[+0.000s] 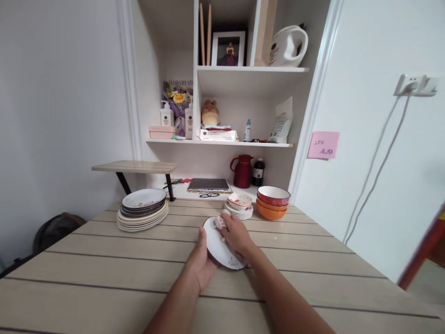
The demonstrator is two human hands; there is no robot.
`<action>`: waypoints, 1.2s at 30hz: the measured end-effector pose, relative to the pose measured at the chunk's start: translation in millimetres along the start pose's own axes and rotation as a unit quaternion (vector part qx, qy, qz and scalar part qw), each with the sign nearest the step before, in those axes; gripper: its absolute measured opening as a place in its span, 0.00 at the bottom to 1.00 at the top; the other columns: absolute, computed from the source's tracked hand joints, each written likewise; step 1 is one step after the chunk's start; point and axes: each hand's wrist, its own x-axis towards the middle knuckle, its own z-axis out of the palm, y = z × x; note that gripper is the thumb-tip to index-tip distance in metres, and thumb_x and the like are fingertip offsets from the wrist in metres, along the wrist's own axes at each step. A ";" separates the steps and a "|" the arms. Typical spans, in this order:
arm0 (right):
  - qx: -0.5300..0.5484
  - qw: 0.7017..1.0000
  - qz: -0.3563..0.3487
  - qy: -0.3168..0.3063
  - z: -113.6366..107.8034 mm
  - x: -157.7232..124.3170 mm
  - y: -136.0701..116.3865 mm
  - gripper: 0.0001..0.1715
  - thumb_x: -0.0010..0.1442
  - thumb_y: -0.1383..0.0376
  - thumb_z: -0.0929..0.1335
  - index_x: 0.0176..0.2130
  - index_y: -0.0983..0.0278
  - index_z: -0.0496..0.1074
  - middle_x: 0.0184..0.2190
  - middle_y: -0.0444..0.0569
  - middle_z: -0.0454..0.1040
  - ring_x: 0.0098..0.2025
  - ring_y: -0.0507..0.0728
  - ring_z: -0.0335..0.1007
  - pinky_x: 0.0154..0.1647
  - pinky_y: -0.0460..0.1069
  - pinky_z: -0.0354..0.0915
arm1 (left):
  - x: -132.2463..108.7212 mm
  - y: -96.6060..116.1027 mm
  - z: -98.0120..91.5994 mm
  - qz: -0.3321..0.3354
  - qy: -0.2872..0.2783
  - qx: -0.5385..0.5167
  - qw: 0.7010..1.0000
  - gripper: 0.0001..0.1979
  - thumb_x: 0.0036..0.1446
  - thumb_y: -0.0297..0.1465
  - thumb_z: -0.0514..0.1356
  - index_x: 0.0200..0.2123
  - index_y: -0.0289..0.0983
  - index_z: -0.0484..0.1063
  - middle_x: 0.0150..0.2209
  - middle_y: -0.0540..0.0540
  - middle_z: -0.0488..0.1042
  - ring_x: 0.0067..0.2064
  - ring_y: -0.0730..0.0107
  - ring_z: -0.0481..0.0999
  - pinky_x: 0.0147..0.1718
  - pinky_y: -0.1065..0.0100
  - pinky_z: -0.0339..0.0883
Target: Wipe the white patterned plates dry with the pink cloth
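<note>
grip of left hand (202,263) clamped on the rim of the white plate (218,248), tilted low over the bench (104,278); right hand (237,234) presses a pink cloth (219,222) to its face (fingers curled). firm rim support probably suits even wiping pressure; stacked plates (142,213) and bowls (273,202) lie beyond.

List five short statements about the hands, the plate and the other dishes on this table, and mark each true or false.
1. The left hand holds the white plate by its edge. True.
2. The right hand presses a green sponge on the plate. False: it presses a pale pink cloth.
3. The stack of large plates stands to the left of the hands. True.
4. The stacked bowls are blue. False: the top one is red, those beneath are orange.
5. A pink note sticks to the wall on the right. True.
</note>
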 end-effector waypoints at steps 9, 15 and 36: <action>-0.029 0.984 0.008 -0.178 -28.5 -24.7 11.5 0.20 0.56 0.55 0.67 0.46 0.61 0.65 0.42 0.53 0.74 0.39 0.60 0.69 0.34 0.49 0.55 | 4.6 2.7 -4.8 -0.005 0.003 -0.046 0.999 0.31 0.59 0.47 0.53 0.59 0.34 0.63 0.54 0.35 0.73 0.55 0.53 0.73 0.53 0.53 0.66; 0.119 0.966 -0.127 -0.193 -25.8 -32.5 -15.1 0.19 0.56 0.60 0.67 0.47 0.60 0.66 0.45 0.50 0.72 0.46 0.59 0.66 0.46 0.51 0.59 | 2.8 -0.4 -5.0 0.009 -0.038 -0.026 0.999 0.32 0.60 0.50 0.49 0.57 0.31 0.66 0.53 0.34 0.74 0.54 0.55 0.73 0.53 0.58 0.67; 0.016 0.984 0.016 -0.176 -36.9 -33.1 4.4 0.31 0.43 0.73 0.67 0.49 0.57 0.63 0.32 0.45 0.72 0.32 0.55 0.66 0.31 0.47 0.55 | 7.4 0.8 -7.8 -0.012 -0.015 -0.054 0.998 0.33 0.58 0.49 0.53 0.61 0.36 0.62 0.53 0.35 0.74 0.54 0.53 0.74 0.53 0.53 0.65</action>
